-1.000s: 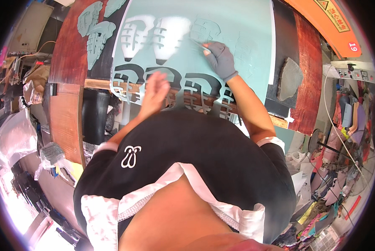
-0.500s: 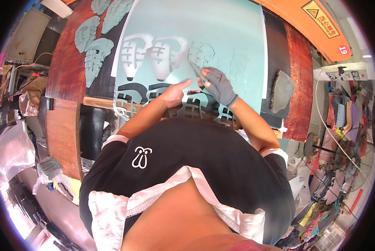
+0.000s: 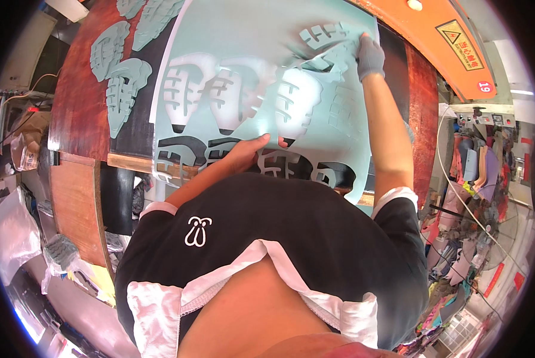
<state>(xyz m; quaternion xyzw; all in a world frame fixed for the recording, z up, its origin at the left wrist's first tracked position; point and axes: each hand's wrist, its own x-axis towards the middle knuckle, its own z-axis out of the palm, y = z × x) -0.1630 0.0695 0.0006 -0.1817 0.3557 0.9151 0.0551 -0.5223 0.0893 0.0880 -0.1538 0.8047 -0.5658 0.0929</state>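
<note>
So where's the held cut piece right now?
In the head view, the cut piece is near the top, right of centre, in the gloved right hand, over the pale green sheet and just beyond its rightmost white opening.

workshop — orange machine [image 3: 423, 30], cut sheet [image 3: 237, 27]

a black short-sleeved shirt [image 3: 315, 221] has white cuffs [image 3: 159, 207], an open white collar [image 3: 266, 246] and a looped white chest emblem [image 3: 196, 240]; the right hand [image 3: 370, 55] wears a grey fingerless glove [image 3: 372, 62]
</note>
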